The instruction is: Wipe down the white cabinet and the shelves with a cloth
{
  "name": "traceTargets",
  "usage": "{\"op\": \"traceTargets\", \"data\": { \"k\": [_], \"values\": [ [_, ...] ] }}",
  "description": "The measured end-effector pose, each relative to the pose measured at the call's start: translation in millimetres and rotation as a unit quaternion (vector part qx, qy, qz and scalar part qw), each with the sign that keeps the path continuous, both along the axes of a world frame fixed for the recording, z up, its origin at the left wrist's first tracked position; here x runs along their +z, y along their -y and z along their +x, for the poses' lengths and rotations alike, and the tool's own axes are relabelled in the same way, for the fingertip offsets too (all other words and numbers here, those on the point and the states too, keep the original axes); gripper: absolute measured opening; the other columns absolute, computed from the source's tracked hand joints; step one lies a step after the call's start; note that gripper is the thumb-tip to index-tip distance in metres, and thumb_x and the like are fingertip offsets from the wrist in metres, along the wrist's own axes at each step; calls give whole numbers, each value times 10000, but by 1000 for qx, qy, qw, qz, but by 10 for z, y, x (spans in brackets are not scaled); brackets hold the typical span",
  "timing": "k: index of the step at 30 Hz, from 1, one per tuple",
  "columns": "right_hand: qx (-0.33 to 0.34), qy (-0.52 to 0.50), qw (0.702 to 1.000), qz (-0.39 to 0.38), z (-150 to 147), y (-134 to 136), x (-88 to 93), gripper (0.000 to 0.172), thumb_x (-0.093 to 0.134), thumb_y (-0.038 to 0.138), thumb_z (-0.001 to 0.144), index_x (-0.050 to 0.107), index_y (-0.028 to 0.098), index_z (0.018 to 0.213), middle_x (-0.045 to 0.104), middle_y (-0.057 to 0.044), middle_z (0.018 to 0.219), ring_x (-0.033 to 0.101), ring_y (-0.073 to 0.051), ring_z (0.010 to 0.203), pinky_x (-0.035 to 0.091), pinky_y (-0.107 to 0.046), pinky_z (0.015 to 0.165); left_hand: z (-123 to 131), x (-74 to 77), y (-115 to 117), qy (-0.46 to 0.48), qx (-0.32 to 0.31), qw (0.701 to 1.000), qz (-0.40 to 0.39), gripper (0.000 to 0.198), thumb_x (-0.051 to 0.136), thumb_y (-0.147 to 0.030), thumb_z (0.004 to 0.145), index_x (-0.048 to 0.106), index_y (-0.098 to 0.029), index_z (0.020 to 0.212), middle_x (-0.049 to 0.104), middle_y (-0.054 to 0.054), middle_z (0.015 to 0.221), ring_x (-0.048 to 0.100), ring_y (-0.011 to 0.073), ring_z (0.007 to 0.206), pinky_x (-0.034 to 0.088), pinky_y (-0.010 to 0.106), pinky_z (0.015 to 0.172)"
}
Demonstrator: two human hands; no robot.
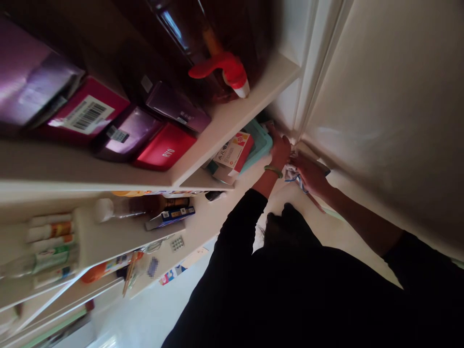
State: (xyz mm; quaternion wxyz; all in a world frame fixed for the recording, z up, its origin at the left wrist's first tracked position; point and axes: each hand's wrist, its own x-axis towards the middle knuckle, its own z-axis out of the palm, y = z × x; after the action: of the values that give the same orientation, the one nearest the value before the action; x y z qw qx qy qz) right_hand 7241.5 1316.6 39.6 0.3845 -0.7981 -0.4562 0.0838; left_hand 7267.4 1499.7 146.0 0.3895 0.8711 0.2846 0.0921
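The person's left hand (280, 152), with a green bangle (273, 170) on the wrist, reaches up beside a teal plastic tray (259, 145). Its fingers sit at the tray's edge, partly hidden, so I cannot tell whether that grip is pressed together or pinching anything. The right hand (310, 176) is just beside it, its grip closed on a bunched white-and-blue cloth (293, 175). The cloth lies between the two hands, at the corner where a white shelf (232, 123) meets a white wall (377, 111).

Next to the tray, a small white-and-red carton (234, 153) leans on the shelf. Above, a spray bottle with a red trigger head (226, 70) stands near the shelf's edge, beside a red box marked "RVO" (165, 146), purple boxes (126, 133), and a crimson box with a barcode label (85, 113). On the shelf below are a blue-and-white carton (170, 217), a blister pack (177, 243), and a row of small tubes and bottles (50, 232). Black sleeves (239, 227) cover both forearms up to near the wrists.
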Motion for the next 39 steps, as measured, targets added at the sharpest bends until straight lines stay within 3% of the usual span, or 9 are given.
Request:
{"op": "traceTargets", "data": {
  "k": [5,8,11,13,19,25,30,35,39],
  "values": [
    [-27,-7,1000,8,68,-104,-59,689,517,88,999,695,82,1664,633,-244,1793,518,-416,1756,443,-696,1468,-115,-98,34,-9,8,1000,-7,975,643,-116,1107,218,-280,1969,436,64,1975,316,291,1890,336,536,1553],
    [-29,-14,999,8,153,-240,-49,694,525,104,995,682,126,1671,678,-206,1754,534,-379,1742,452,-668,1468,-208,-179,66,-17,-13,1000,9,972,634,-77,1087,254,-268,1961,548,119,1904,486,299,1809,443,513,1488],
    [-14,-27,999,12,188,-214,-44,680,531,82,986,686,127,1646,720,-206,1702,554,-373,1728,459,-655,1463,-249,-241,61,-49,-18,998,29,803,623,-64,1101,450,-166,1878,739,228,1694,677,352,1644,507,496,1413],
    [7,-32,999,17,168,-123,-41,644,528,73,994,710,137,1609,698,-204,1734,540,-371,1744,446,-632,1475,-247,-258,32,-65,-23,997,38,718,612,-39,1095,572,-164,1801,799,234,1589,736,370,1556,520,516,1388],
    [37,-43,998,19,94,48,-31,648,506,66,989,758,248,1557,731,-117,1718,575,-324,1736,464,-669,1470,-262,-304,-59,-65,-63,993,74,692,589,-66,1117,598,-277,1776,704,121,1750,674,306,1581,506,482,1399],
    [38,-52,998,13,135,15,-23,600,500,105,980,831,255,1457,796,-125,1623,588,-324,1724,475,-679,1463,-330,-420,-86,-137,-127,972,143,400,585,-37,1132,817,-183,1422,794,226,1496,743,353,1422,565,455,1260],
    [48,-43,998,11,134,84,-45,608,524,82,959,834,268,1449,801,-108,1615,617,-332,1694,497,-676,1437,-399,-391,-109,-163,-157,958,178,299,533,-46,1153,809,-124,1237,785,269,1439,723,387,1440,541,489,1282],
    [5,-13,1000,12,61,196,-84,636,541,70,953,763,219,1530,727,-145,1707,558,-382,1726,456,-669,1461,-848,-352,-58,-184,-109,966,145,354,523,28,1073,768,-129,1273,783,275,1451,737,388,1457,552,486,1292],
    [-109,-12,994,-13,175,-77,-96,606,552,116,965,697,142,1553,655,-257,1727,601,-475,1627,514,-709,1380,-1448,-281,-41,-203,-55,973,96,357,475,-16,1105,727,-176,1301,839,224,1292,818,352,1263,628,461,1132]
  ]
}}
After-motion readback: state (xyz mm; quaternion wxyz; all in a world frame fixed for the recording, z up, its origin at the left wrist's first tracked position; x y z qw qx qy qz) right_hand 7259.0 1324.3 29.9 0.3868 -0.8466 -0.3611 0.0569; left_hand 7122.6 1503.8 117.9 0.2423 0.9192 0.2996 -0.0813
